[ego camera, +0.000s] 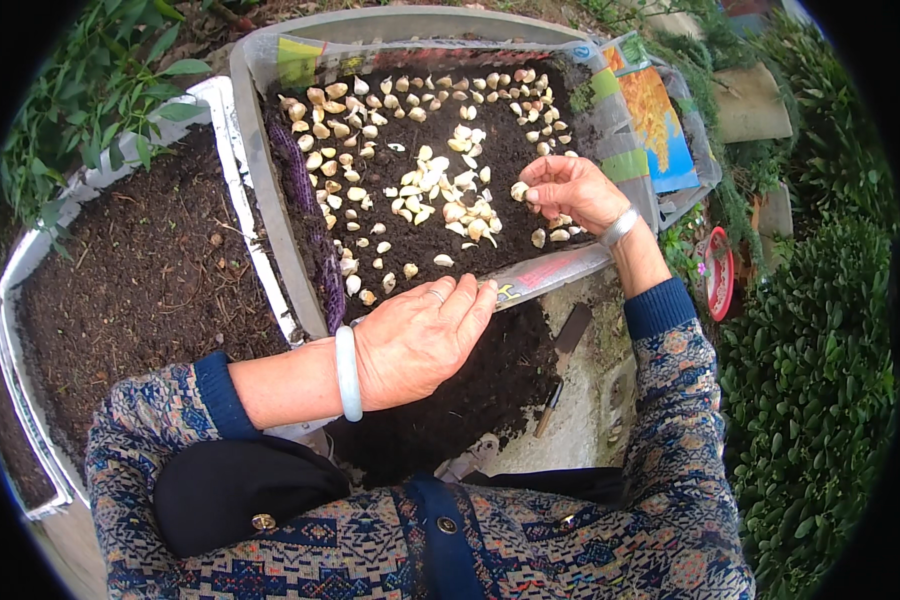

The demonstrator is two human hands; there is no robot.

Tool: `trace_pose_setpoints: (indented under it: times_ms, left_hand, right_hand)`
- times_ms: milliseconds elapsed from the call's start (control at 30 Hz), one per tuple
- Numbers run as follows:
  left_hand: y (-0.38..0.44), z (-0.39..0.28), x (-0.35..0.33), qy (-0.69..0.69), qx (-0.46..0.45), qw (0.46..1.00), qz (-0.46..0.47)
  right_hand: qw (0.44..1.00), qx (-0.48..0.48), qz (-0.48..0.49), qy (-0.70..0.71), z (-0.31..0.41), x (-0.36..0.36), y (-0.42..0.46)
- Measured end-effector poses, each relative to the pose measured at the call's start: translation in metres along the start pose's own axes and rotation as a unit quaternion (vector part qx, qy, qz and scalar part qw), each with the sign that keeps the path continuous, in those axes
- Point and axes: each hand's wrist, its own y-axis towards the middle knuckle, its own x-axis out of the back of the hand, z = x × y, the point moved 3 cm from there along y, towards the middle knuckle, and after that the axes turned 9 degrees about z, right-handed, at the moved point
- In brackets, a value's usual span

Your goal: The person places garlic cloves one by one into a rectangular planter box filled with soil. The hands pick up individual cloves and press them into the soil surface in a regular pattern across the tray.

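My right hand pinches a garlic clove between thumb and fingertips, just above the soil at the right of a planter box. My left hand lies across the near rim, its fingers stretched over the plastic sheet liner; the thumb is hidden. Garlic cloves stand in rows in the dark soil along the left, far and right sides. Loose peeled cloves are heaped in the middle, with more cloves beside them.
A purple mesh strip lines the left inner wall. Left of the planter is a white-edged bed of soil. A dark trowel blade and a thin-handled tool lie on the ground before me. A red-rimmed basin sits at right.
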Motion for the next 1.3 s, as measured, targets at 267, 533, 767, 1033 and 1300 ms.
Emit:
trace_pose_setpoints:
  times_ms: [267,533,767,1033,1300]
  left_hand:
    - [0.0,0.0,-0.001,0.012,0.0,1.0,0.003]
    - [-0.001,0.0,-0.003,0.008,0.0,1.0,0.001]
    - [0.002,0.0,0.003,0.015,-0.005,1.0,-0.008]
    - [-0.001,0.0,-0.001,-0.001,0.005,1.0,-0.001]
    - [0.0,0.0,0.001,0.007,0.005,1.0,-0.006]
  right_hand:
    - [0.998,0.049,0.032,0.028,0.004,-0.012,0.0]
    - [0.99,-0.011,-0.009,-0.14,0.008,-0.01,0.007]
    - [0.772,-0.026,-0.02,-0.635,-0.021,-0.023,0.033]
    - [0.838,0.035,-0.159,-0.521,0.017,0.014,0.009]
    - [0.959,-0.039,-0.194,-0.203,-0.005,0.055,-0.009]
